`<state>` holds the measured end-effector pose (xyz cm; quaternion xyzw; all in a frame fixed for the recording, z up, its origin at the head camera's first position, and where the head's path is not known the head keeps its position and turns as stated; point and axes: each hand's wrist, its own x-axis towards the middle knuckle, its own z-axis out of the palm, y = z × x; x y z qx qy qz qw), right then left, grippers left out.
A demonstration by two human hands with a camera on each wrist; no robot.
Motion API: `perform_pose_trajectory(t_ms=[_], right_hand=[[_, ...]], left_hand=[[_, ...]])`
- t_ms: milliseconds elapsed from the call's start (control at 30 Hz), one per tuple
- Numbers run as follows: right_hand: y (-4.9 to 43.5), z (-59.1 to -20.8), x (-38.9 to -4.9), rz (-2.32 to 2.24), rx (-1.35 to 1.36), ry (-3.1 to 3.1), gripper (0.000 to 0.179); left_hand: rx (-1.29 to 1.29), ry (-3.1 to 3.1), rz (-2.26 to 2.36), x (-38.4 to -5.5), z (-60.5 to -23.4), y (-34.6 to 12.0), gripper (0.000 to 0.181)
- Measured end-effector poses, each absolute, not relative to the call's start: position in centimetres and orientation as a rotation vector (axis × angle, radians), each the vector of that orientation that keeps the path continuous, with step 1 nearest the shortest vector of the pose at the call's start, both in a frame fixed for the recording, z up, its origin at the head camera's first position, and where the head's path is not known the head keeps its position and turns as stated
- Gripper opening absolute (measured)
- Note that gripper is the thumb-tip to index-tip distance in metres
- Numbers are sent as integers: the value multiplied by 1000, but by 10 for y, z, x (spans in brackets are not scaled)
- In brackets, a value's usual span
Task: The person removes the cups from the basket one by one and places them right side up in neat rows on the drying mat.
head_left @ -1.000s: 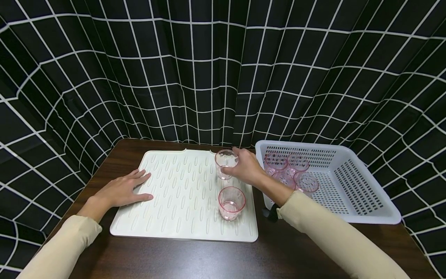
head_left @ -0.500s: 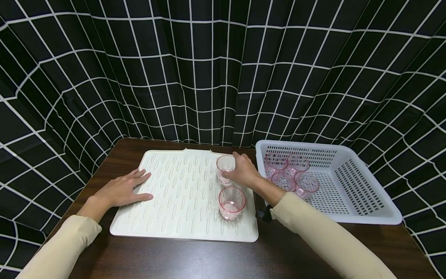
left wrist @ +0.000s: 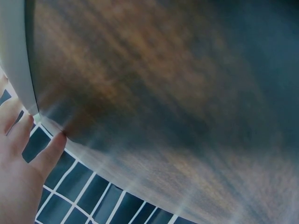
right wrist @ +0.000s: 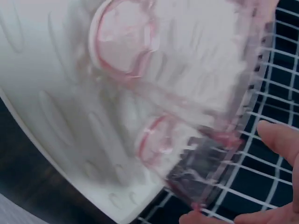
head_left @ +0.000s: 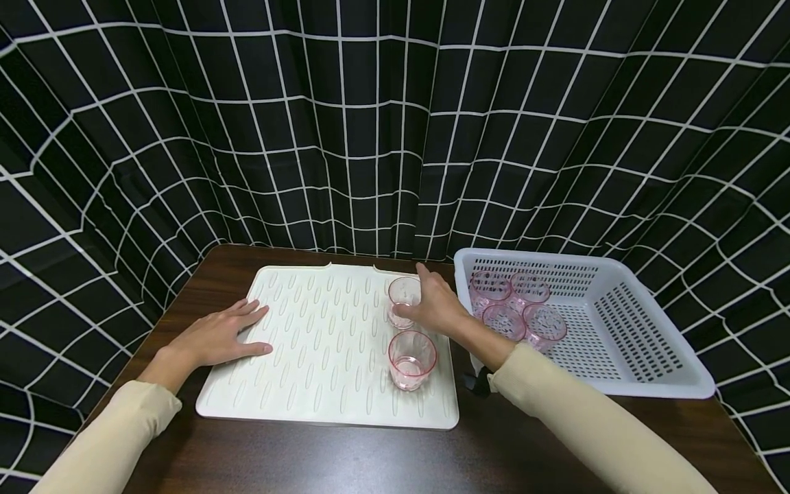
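A clear pink-rimmed glass [head_left: 402,292] stands upright near the far right corner of a ribbed white drying mat [head_left: 308,343]. My right hand [head_left: 437,300] is at its right side, with the thumb by the glass and the index finger spread away from the rim. In the right wrist view, the fingers [right wrist: 279,140] stand wide apart around the far glass [right wrist: 191,172]. A second pink-rimmed glass [head_left: 411,358] is just in front of the first. My left hand [head_left: 216,334] rests on the mat's left edge with its fingers spread.
On the right is a pale plastic basket [head_left: 654,322] with perforated walls. Several pink-rimmed glasses [head_left: 509,309] stand together in its left part. Behind the dark wooden table [head_left: 345,456] hangs a black curtain [head_left: 345,123] with a white grid.
The far glass has come down and slightly toward me, close behind the front glass. The fingers of my right hand have spread away from it. My left hand has stayed put.
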<state>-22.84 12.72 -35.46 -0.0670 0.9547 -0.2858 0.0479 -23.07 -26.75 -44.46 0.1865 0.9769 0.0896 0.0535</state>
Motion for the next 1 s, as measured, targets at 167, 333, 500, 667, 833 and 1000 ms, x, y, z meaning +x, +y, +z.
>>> perform_pose_trajectory(t_ms=[167,333,500,667,833,1000], right_hand=[[135,-331,-223,-960,-355,2924,103],[155,-311,-221,-1109,-585,2821,99],[188,-298,-222,-1199,-725,2721,97],[226,-293,-223,-1210,-697,2726,97],[265,-294,-224,-1235,-670,2705,93],[301,-299,-226,-1182,-618,2705,87]], left_hand=[[553,2963,267,-231,-446,-268,99],[557,2960,272,-232,-445,-267,98],[565,2962,268,-233,-445,-266,97],[561,2959,269,-233,-444,-266,97],[551,2955,272,-232,-445,-267,98],[553,2955,274,-231,-444,-266,97]])
